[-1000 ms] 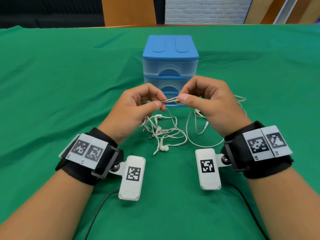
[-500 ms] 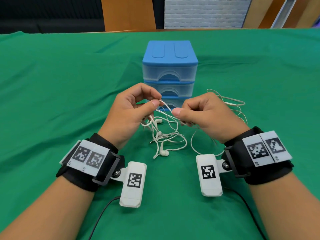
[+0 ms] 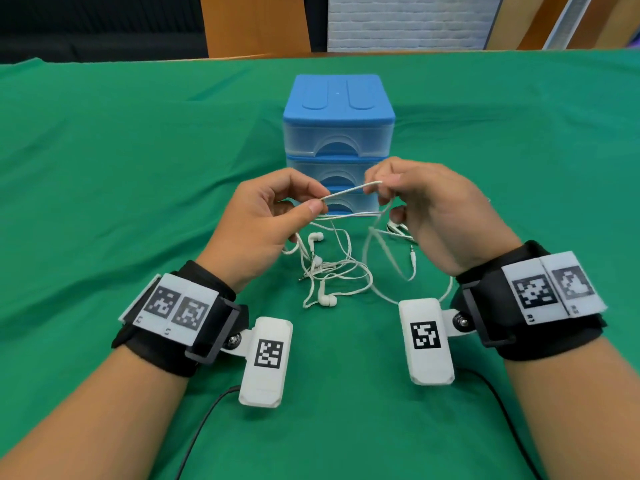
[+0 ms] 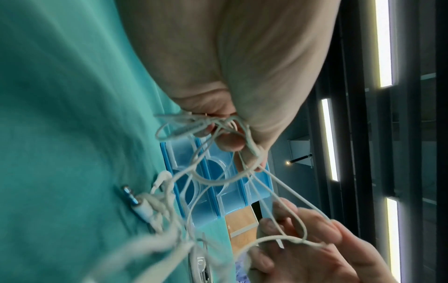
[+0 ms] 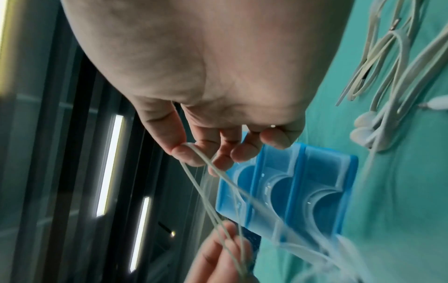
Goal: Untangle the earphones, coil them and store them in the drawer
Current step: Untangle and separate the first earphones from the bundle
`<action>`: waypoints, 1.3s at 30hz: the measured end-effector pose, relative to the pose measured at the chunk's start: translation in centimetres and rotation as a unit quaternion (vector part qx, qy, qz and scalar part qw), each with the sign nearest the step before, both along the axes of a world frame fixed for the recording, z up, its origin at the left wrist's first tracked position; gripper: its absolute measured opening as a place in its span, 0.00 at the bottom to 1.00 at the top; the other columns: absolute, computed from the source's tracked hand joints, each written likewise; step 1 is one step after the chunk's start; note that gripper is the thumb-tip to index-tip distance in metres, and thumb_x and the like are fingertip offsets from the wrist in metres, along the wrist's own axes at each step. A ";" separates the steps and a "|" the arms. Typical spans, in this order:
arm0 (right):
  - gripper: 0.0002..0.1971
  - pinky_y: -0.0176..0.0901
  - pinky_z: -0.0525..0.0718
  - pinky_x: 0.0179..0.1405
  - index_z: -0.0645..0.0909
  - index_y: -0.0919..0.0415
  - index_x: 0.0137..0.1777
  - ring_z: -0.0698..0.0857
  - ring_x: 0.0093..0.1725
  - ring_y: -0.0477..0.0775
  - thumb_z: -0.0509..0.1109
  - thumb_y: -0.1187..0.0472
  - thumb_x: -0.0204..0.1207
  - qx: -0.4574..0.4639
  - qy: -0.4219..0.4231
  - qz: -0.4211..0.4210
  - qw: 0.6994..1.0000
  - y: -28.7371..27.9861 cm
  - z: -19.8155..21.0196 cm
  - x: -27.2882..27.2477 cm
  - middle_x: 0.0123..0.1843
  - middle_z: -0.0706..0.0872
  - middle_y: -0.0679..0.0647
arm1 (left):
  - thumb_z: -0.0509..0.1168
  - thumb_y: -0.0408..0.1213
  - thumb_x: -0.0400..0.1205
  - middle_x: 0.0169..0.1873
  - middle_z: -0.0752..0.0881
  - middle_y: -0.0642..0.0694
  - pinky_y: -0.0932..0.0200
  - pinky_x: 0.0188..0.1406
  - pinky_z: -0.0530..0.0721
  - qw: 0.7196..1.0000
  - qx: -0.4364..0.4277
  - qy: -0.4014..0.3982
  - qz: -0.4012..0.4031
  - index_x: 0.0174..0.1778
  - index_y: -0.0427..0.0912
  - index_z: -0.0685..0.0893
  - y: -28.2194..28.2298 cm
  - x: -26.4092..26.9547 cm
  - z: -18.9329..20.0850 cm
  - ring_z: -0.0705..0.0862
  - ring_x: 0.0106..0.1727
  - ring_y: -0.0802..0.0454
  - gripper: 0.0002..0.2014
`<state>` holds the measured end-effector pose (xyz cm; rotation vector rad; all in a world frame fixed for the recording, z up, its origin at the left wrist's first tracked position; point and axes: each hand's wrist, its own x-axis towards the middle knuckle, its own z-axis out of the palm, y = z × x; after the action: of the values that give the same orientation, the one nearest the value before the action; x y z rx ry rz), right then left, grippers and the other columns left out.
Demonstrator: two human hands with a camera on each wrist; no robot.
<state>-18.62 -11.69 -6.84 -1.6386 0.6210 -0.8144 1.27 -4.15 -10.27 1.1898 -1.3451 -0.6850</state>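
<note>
White tangled earphones point(image 3: 329, 271) lie on the green cloth between my wrists, with an earbud point(image 3: 327, 300) at the near end and a jack plug point(image 3: 412, 258) to the right. My left hand point(image 3: 313, 206) pinches a strand of the earphone cable between thumb and forefinger. My right hand point(image 3: 384, 192) pinches the same strands a short way to the right, so two lengths of cable point(image 3: 349, 192) stretch between the hands above the tangle. The left wrist view shows the cable point(image 4: 244, 137) bunched at my left fingertips. The blue drawer unit point(image 3: 337, 133) stands just behind, all its drawers closed.
Green cloth point(image 3: 121, 168) covers the whole table. More loose earphone cable point(image 5: 387, 57) lies under and beside my right hand. Black leads point(image 3: 201, 427) run from the wrist cameras toward the near edge. Wooden panels and a brick wall stand beyond the far edge.
Both hands have risen and drawn apart, stretching the cable between them. The right hand moved up from its lower position; the tangle on the cloth stays in place.
</note>
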 end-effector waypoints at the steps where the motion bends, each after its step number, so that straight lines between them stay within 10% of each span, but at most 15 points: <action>1: 0.07 0.46 0.63 0.37 0.72 0.56 0.31 0.73 0.40 0.44 0.60 0.59 0.70 0.020 -0.026 0.005 0.999 -0.1 0.2 -0.3 0.42 0.79 0.50 | 0.72 0.28 0.81 0.40 0.89 0.43 0.65 0.29 0.77 1.000 0.001 -0.002 0.018 0.48 0.43 0.88 -0.1 0.1 0.0 0.79 0.38 0.41 0.05; 12: 0.12 0.50 0.67 0.43 0.71 0.53 0.33 0.77 0.48 0.50 0.60 0.56 0.79 0.147 -0.352 -0.076 0.921 -1.7 1.7 -4.1 0.42 0.80 0.47 | 0.71 0.27 0.81 0.40 0.88 0.44 0.69 0.25 0.74 0.981 0.026 0.050 0.186 0.46 0.42 0.89 -0.8 1.7 -0.9 0.78 0.30 0.58 0.06; 24: 0.11 0.48 0.66 0.41 0.74 0.49 0.40 0.79 0.43 0.46 0.61 0.50 0.85 0.112 -0.338 -0.276 0.893 -3.1 1.4 -4.6 0.42 0.82 0.41 | 0.70 0.26 0.82 0.44 0.87 0.38 0.68 0.27 0.75 0.978 -0.002 0.080 0.194 0.47 0.43 0.87 -0.6 1.7 -0.7 0.79 0.36 0.55 0.07; 39: 0.22 0.48 0.71 0.39 0.71 0.53 0.24 0.75 0.28 0.50 0.70 0.45 0.76 0.035 -0.347 -0.562 0.750 -4.8 0.9 -5.0 0.23 0.76 0.45 | 0.69 0.26 0.81 0.40 0.85 0.43 0.67 0.26 0.76 0.958 -0.053 0.109 0.261 0.47 0.40 0.87 -0.7 2.2 -0.5 0.80 0.36 0.57 0.06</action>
<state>-23.60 -16.49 -5.99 -0.6092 1.0512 -2.1067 3.52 -4.89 -10.75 1.2711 -0.8199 -0.3444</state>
